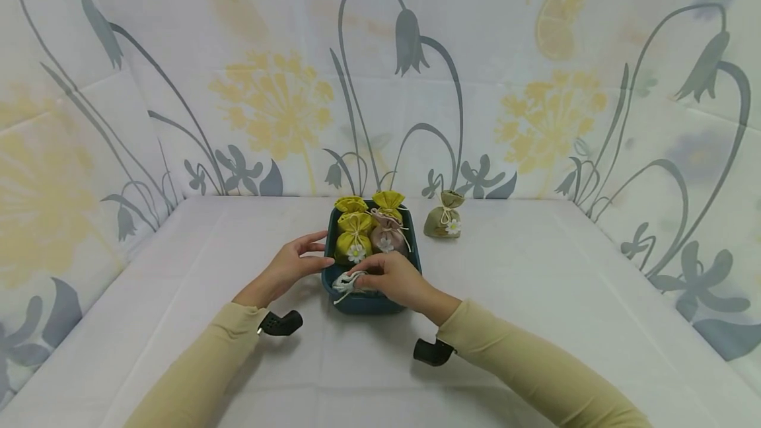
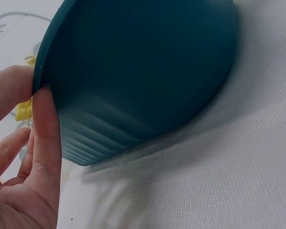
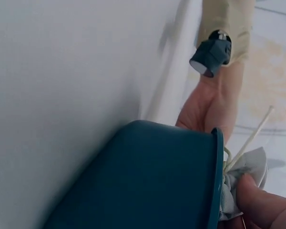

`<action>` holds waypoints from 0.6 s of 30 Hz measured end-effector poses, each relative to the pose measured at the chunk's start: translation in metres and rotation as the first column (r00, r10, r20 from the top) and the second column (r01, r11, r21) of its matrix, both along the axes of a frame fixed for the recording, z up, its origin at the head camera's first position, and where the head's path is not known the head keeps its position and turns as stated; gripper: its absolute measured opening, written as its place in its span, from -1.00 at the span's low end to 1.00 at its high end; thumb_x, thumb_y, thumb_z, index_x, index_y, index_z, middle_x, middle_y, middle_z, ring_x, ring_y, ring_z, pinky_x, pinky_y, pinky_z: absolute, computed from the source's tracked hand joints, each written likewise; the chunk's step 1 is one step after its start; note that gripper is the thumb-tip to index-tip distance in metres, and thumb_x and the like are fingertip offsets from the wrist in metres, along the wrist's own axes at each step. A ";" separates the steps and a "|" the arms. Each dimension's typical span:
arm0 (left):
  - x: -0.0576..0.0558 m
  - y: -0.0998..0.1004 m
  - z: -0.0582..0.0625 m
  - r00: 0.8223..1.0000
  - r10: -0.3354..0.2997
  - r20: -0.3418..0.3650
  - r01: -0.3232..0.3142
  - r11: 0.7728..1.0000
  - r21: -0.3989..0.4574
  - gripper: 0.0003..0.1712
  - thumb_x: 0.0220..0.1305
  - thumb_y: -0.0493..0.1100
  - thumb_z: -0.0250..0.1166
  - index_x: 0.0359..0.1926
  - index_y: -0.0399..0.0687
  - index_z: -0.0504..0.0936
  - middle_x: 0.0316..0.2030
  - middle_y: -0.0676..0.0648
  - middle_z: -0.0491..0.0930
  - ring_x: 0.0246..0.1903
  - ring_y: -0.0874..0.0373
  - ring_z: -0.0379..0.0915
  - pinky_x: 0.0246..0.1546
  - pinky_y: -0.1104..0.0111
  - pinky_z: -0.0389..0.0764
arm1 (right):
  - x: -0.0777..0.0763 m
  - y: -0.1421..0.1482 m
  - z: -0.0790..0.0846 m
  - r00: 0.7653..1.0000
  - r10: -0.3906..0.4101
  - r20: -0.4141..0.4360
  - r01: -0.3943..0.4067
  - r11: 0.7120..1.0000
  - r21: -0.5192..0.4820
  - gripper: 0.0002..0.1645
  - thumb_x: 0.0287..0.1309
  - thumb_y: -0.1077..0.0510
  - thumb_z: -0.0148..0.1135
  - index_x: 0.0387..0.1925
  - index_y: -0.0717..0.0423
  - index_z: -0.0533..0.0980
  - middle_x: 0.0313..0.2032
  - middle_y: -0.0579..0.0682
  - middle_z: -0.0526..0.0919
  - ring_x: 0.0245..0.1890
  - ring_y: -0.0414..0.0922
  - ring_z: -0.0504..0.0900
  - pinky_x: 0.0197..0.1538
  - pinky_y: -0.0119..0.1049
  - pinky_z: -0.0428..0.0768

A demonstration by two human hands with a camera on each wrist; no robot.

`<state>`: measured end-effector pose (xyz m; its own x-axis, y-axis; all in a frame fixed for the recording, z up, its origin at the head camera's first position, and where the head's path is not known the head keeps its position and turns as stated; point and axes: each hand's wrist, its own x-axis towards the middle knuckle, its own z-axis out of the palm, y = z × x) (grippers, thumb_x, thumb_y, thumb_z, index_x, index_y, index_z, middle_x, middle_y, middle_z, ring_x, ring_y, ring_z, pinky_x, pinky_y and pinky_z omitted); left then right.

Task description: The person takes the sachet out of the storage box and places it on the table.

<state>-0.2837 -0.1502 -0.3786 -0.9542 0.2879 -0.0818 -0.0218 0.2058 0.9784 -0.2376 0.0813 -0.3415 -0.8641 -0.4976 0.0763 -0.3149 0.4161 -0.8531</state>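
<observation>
A dark teal plastic basket (image 1: 368,304) stands on the table with several small drawstring pouches inside. My left hand (image 1: 289,263) is at its left side, thumb and index finger at the rim; the left wrist view shows the thumb (image 2: 46,129) over the rim edge. With my right hand (image 1: 399,281) I pinch the gathered top of a pale grey drawstring pouch (image 1: 347,285) at the basket's front. Its lower part is hidden by the basket wall. Behind it sit a yellow pouch (image 1: 352,243) with a white flower and a mauve pouch (image 1: 388,233).
Right of the basket an olive-green pouch (image 1: 442,220) with a white flower stands on the white tablecloth (image 1: 535,269). A flower-patterned cloth (image 1: 380,117) hangs upright behind the table. Black camera mounts (image 1: 281,323) sit under both wrists.
</observation>
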 end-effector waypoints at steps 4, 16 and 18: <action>0.000 -0.001 -0.001 1.000 0.002 -0.014 -0.002 1.000 -0.002 -0.19 0.14 -0.19 0.35 0.38 -0.07 0.19 0.19 -0.30 0.28 0.12 -0.10 0.30 0.01 0.19 0.48 | -0.005 0.001 0.004 0.999 -0.045 0.016 0.046 0.998 -0.046 -0.79 0.11 0.24 0.27 -0.18 0.21 0.64 -0.25 -0.03 0.65 -0.25 -0.22 0.54 -0.21 -0.36 0.54; 0.017 0.006 0.023 1.000 0.002 0.014 -0.002 1.000 -0.002 -0.22 0.18 -0.28 0.29 0.38 -0.16 0.16 0.19 -0.34 0.27 0.08 -0.09 0.34 0.03 0.17 0.47 | -0.019 0.010 0.011 0.989 -0.133 0.070 0.141 0.982 -0.127 -0.77 0.14 0.25 0.25 -0.17 0.30 0.60 -0.20 0.02 0.62 -0.20 -0.17 0.54 -0.15 -0.28 0.56; 0.017 0.005 0.023 1.000 -0.001 0.012 0.001 1.000 -0.001 -0.21 0.17 -0.27 0.29 0.38 -0.16 0.16 0.19 -0.34 0.27 0.08 -0.09 0.34 0.04 0.17 0.46 | -0.020 0.013 0.015 0.988 -0.133 0.073 0.143 0.980 -0.142 -0.76 0.16 0.26 0.23 -0.15 0.32 0.59 -0.19 0.04 0.63 -0.19 -0.15 0.54 -0.14 -0.26 0.55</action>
